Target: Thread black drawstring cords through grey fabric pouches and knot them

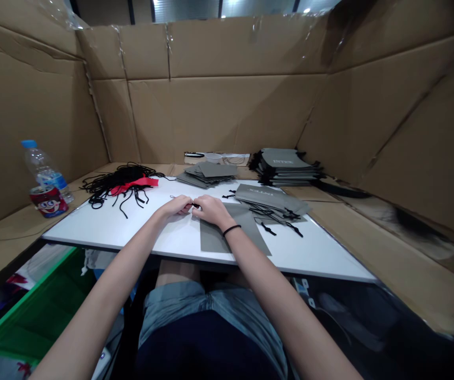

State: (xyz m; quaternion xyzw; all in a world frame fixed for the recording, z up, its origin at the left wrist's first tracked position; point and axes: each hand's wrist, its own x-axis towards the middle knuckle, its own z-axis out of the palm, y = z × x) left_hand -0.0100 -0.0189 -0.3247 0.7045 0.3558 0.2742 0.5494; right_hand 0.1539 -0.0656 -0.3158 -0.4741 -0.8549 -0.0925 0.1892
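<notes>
Dark top nearest my remote view, the left hand and right hand pinch a black cord, probably close together for control.

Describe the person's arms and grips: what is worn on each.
The left forearm and right forearm are both bare, with no sleeves in view. The left grip and right grip wear no gloves. A thin black band circles the arm just behind the right grip; the left has none.

Single head cam, looking fwd/down over lap to nearby white tabletop, cardbd wall behind.
</notes>
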